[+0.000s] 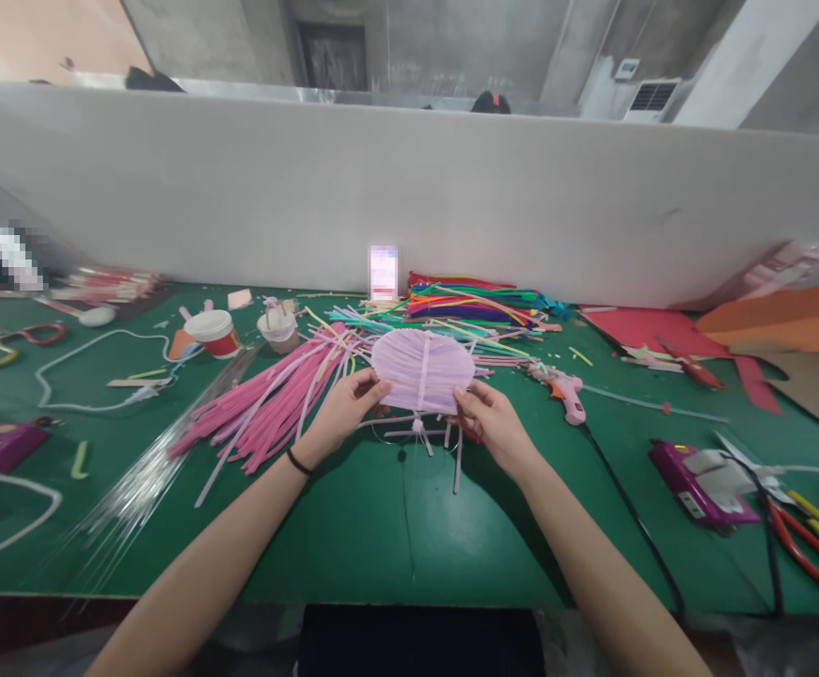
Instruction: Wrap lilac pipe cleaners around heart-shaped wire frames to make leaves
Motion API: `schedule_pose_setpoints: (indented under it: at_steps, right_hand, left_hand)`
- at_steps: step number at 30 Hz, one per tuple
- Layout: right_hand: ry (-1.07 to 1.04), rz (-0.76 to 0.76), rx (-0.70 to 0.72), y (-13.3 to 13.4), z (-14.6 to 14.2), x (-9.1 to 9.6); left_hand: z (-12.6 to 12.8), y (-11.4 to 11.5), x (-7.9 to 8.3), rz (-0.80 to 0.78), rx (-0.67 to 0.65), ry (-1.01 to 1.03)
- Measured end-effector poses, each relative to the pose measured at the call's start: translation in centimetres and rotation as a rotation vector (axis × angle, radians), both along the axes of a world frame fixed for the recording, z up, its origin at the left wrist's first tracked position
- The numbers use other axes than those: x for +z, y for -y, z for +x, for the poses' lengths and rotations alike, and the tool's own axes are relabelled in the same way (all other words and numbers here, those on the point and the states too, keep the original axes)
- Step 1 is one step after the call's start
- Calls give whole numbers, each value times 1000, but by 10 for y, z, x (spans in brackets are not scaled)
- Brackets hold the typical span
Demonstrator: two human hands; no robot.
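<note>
Between my two hands is a pale lilac oval piece made of pipe cleaners laid side by side (pixel 399 371), with one strip running down its middle. My left hand (pixel 344 406) pinches its lower left edge between thumb and fingers. On the lower right edge, my right hand (pixel 490 414) grips it the same way. A small lilac bead-like knot (pixel 417 426) and several loose lilac pipe cleaner ends show just below the piece. Left of it, a bundle of pink pipe cleaners (pixel 268 404) lies fanned out on the green table (pixel 465 536).
Multicoloured pipe cleaners (pixel 476 303) lie behind the piece. To the right are a pink glue gun (pixel 570 397), a purple power strip (pixel 698 489), pliers (pixel 814 545) and red sheets (pixel 653 331). Leftward stand a paper cup (pixel 215 334), clear wires (pixel 148 480) and scissors (pixel 35 333). A grey partition (pixel 275 188) rises behind.
</note>
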State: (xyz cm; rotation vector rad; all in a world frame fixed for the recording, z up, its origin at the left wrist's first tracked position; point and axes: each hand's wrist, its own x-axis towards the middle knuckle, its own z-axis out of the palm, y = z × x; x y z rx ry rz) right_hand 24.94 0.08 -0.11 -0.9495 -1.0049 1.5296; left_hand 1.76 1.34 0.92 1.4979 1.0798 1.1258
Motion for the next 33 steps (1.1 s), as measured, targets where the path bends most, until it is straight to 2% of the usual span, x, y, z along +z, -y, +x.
schedule_pose_setpoints:
  at_steps: [5,11,15,18,20,23,26,29,33]
  right_hand:
    - [74,51,44,3,-5,-2]
    - [94,90,6,2,-6,-5]
    - [81,81,5,4,-10,-4]
    - [41,58,-39,4,-13,-2]
    - [-14,57,-122,3,-12,1]
    - [-133,70,-306,-3,0,6]
    - [-235,57,-437,-9,18,10]
    - [-273,35,-461,-14,29,10]
    - [-276,2,-424,-14,26,6]
  left_hand:
    - [0,-1,-2,3,34,14]
    - [8,5,-2,-158,-120,-31]
    - [15,10,-6,-195,-69,16]
    - [15,9,-8,-186,-70,45]
    - [13,7,-7,-177,-98,41]
    - [7,3,-6,-51,-150,-89]
    - [3,1,-9,210,-173,-409]
    - [3,1,-16,415,-219,-670]
    - [5,3,-18,513,-168,-804]
